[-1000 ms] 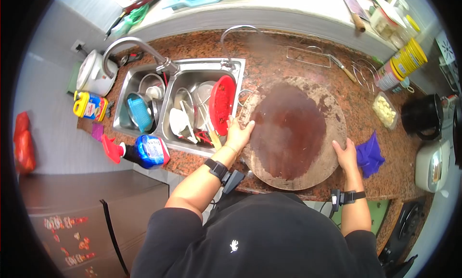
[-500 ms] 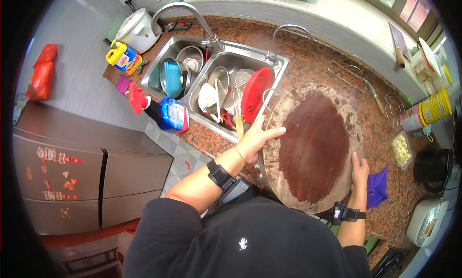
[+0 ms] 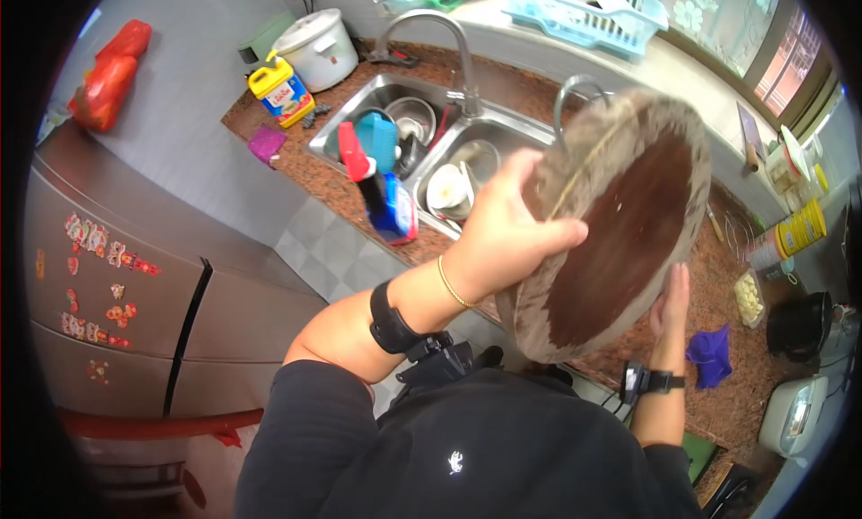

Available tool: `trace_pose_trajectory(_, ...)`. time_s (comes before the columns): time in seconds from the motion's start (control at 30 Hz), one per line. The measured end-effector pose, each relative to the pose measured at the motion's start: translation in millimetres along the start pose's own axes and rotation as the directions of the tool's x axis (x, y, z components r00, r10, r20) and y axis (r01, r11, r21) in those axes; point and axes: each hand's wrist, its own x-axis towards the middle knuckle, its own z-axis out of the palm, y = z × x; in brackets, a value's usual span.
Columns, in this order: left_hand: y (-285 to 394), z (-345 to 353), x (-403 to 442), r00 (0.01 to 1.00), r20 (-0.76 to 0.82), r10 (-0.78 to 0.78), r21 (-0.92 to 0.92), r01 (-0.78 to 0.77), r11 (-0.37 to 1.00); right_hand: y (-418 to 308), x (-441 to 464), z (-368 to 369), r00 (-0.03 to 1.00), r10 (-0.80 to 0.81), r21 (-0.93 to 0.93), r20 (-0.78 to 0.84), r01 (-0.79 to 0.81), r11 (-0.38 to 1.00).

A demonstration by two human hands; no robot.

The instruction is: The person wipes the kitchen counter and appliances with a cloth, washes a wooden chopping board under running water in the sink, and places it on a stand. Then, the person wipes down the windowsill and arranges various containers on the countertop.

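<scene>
A thick round wooden chopping board (image 3: 620, 223), dark and wet-looking in the middle with a pale, patchy rim, is tilted up in front of me over the counter's edge. My left hand (image 3: 512, 223) grips its left side, thumb lying across the face and the other fingers hidden behind. Lower on the right edge, my right hand (image 3: 672, 299) supports the board, its fingers partly out of sight. A metal loop (image 3: 558, 110) shows at the board's upper left. To the left, the double sink (image 3: 431, 92) holds bowls and dishes, partly covered by the board and my hand.
A spray bottle (image 3: 386, 200) stands at the sink's front edge, with a yellow jug (image 3: 280, 92) and white cooker (image 3: 319, 52) beyond. Right of the board are a purple cloth (image 3: 709, 356), a tub of pale pieces (image 3: 748, 299) and a black pot (image 3: 799, 326). A knife (image 3: 751, 137) lies on the sill.
The board has been raised and tipped from nearly face-up to a steep angle, showing its thick side. Both hands keep hold of it. It now covers the red lid seen in the sink.
</scene>
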Motion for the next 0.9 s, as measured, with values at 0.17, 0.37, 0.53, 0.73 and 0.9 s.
trace_pose_trajectory(0.17, 73, -126, -5, 0.988, -0.098, -0.123, -0.425, 0.070, 0.902, -62, 7, 142, 0.934, -0.137, -0.217, 0.329, 0.216, 0.952)
trace_pose_trajectory(0.37, 99, -293, -21, 0.958, -0.156, -0.241, -0.720, 0.057, 0.691, -130, 9, 347, 0.847, -0.055, -0.355, 0.528, 0.280, 0.892)
trace_pose_trajectory(0.53, 69, -395, -42, 0.877, -0.408, -0.254, -0.662, -0.092, 0.744, -113, 11, 487, 0.739, 0.113, -0.407, 0.664, 0.231, 0.884)
trace_pose_trajectory(0.73, 40, -428, -66, 0.613, -0.707, -0.354, -0.483, -0.052, 0.874, 26, 61, 577, 0.523, 0.421, -0.559, 0.742, 0.135, 0.818)
trace_pose_trajectory(0.9, -33, -470, -60, 0.460, -0.733, -0.501, -0.550, 0.033, 0.835, 127, 79, 600, 0.444, 0.533, -0.575, 0.721, -0.048, 0.817)
